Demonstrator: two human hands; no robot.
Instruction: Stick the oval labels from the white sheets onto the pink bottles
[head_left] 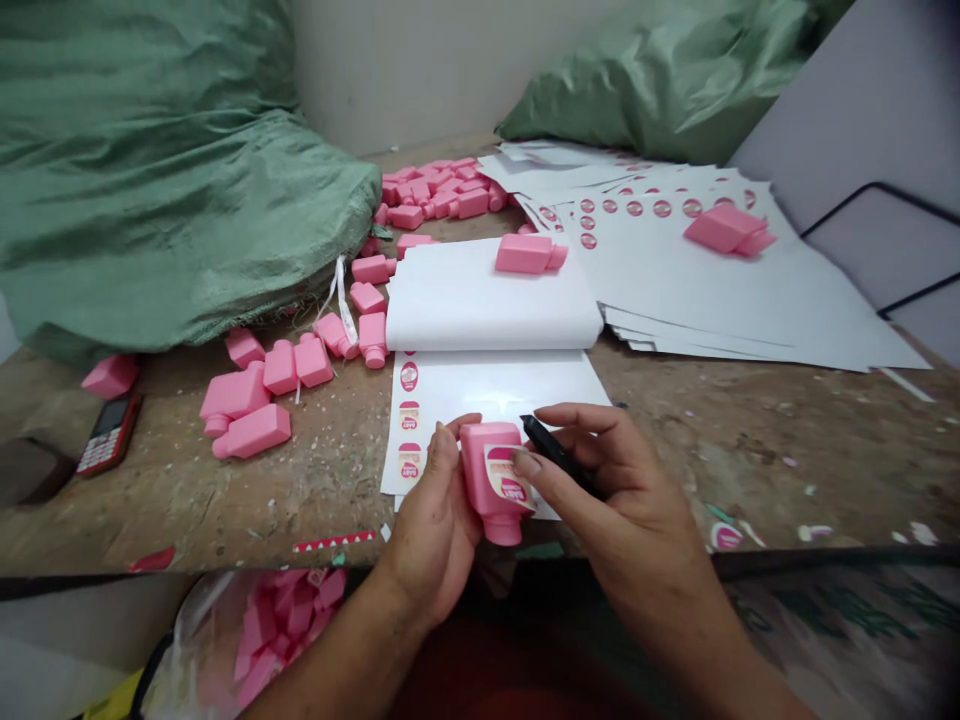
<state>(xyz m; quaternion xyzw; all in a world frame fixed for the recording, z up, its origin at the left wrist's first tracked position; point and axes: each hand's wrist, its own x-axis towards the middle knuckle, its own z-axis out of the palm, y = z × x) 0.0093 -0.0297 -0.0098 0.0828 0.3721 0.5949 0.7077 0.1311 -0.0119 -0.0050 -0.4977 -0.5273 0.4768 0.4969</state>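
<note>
My left hand (436, 530) is wrapped round a small pink plastic bottle (480, 470), its neck pointing down toward me. A printed label (507, 476) lies on the bottle's face, and its right edge seems to stand off the surface. My right hand (622, 490) grips a black pen-like tool (559, 455) with a pointed tip, while its thumb touches the label. Just beyond both hands is a label sheet (495, 385), with several stickers along its left edge. The far part of that sheet is folded over, and a pink bottle (525, 254) rests on it.
Loose pink bottles (255, 430) lie left of the sheet, with a heap (442, 190) behind. More label sheets (720, 290) spread to the right. A green sack (172, 200) and a red phone (109, 435) are at left. Below the table edge sits a bag of bottles (262, 630).
</note>
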